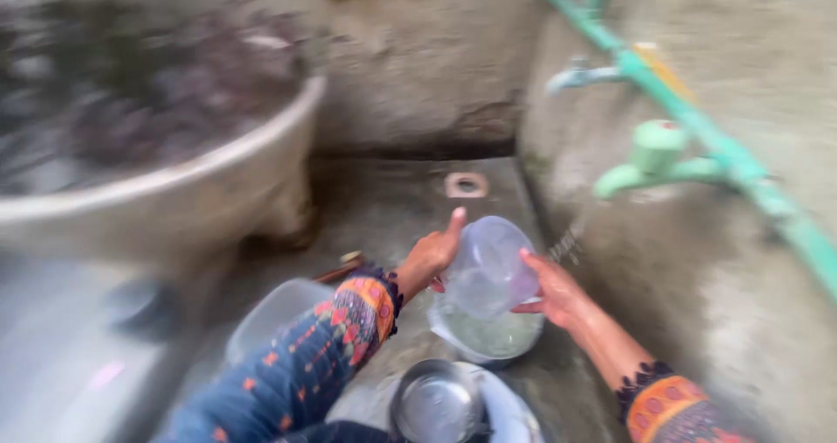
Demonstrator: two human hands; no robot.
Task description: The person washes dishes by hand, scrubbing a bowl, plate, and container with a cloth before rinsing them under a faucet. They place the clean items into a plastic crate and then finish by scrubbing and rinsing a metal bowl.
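Above a round white basin of cloudy water (490, 337) on the wet concrete floor (384, 207), the left hand (430, 258) and right hand (551, 291) each have their grip clamped on a clear rounded plastic container (488, 267), tilted between them, near the green wall tap (649, 160); a steel bowl (436, 405) sits just below.
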